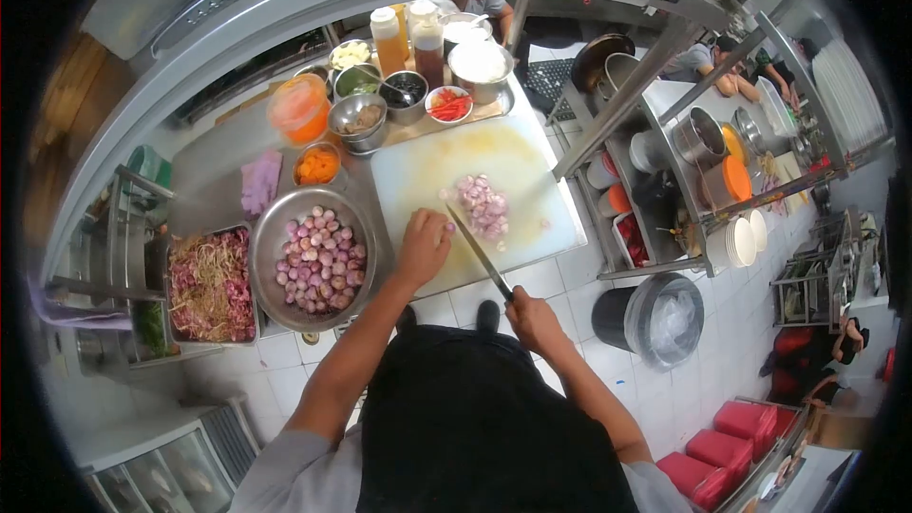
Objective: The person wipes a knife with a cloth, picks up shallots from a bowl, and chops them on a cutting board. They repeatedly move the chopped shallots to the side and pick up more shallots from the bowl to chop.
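My right hand [535, 320] is wrapped round the handle of a kitchen knife [478, 250], its blade slanting up and left over the white cutting board [408, 166]. Close to the blade's tip, my left hand [425, 245] rests on the board with curled fingers, pinching what looks like a small shallot [449, 227], mostly hidden. Just right of the blade lies a pile of pale purple cut shallots [483, 204]. Left of my left hand stands a steel bowl [267, 296] holding many whole peeled shallots [321, 261].
A tray of shallot peels [211, 285] sits at far left, near a purple cloth [260, 182]. Behind the board are sauce bottles [388, 41], a bowl of red chili strips [448, 105] and an orange tub [298, 109]. A lined bin [665, 321] stands right. Other people work farther off.
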The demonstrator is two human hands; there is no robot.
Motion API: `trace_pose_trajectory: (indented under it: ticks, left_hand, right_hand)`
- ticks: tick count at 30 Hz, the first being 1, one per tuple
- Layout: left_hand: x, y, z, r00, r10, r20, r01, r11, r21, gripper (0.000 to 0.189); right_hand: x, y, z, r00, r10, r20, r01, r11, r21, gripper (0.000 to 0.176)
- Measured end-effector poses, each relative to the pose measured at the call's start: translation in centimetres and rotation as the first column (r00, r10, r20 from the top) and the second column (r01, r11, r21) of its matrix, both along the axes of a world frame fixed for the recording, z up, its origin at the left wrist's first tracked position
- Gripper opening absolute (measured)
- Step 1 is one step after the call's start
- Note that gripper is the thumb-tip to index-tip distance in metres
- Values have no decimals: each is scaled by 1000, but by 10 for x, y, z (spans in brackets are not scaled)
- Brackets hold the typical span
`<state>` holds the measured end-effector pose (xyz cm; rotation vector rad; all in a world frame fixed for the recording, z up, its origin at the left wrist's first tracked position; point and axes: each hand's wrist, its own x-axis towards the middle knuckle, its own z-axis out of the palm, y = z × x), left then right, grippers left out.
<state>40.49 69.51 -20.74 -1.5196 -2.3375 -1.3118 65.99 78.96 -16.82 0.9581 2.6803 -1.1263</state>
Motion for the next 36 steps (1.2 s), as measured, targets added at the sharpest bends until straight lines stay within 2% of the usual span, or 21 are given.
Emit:
trace_pose_trajectory:
  ticks: [2, 5, 8, 12, 17, 20, 23, 25, 29, 32, 36]
  left_hand:
    - [-2, -5, -3, 981, -48, 188, 65, 994, -86, 12]
    - [-5, -5, -8, 973, -66, 222, 84, 994, -73, 12]
    - [-2, -3, 9, 961, -31, 276, 69, 989, -129, 13]
    - [-3, -2, 5, 957, -18, 289, 66, 985, -157, 14]
    - [-3, -2, -6, 982, -26, 189, 42, 996, -83, 9]
    - [-2, -3, 1, 963, -57, 265, 84, 992, -94, 10]
    - [-4, -5, 5, 965, -84, 249, 112, 989, -100, 9]
    - [-6, -6, 3, 964, -99, 248, 128, 987, -102, 9]
    - [-7, -6, 1, 970, -123, 208, 145, 985, -92, 9]
    - [-6, -5, -1, 967, -102, 235, 126, 988, -89, 9]
    - [-4, -5, -1, 971, -93, 221, 117, 988, -98, 9]
  right_hand:
    - [1, -6, -5, 1000, 0, 9, 0, 1000, 10, 20]
    - [1, -9, -11, 1000, 0, -18, 0, 1000, 26, 19]
    - [1, -12, -3, 999, 9, 45, -11, 999, 45, 19]
    - [4, -18, 4, 999, 10, 35, -11, 1000, 25, 20]
    - [5, -20, 9, 1000, -11, 21, 11, 999, 32, 20]
    - [5, -19, -2, 999, -10, 32, 9, 1000, 15, 20]
    - [0, -17, 10, 998, 18, 54, -17, 1000, -13, 20]
    - [0, -18, 30, 997, 21, 68, -23, 999, 36, 20]
    - [3, -18, 13, 994, 39, 98, -44, 998, 47, 21]
    - [0, -13, -6, 998, 60, 29, -62, 996, 57, 21]
    - [1, -11, 27, 995, 58, 84, -63, 996, 61, 22]
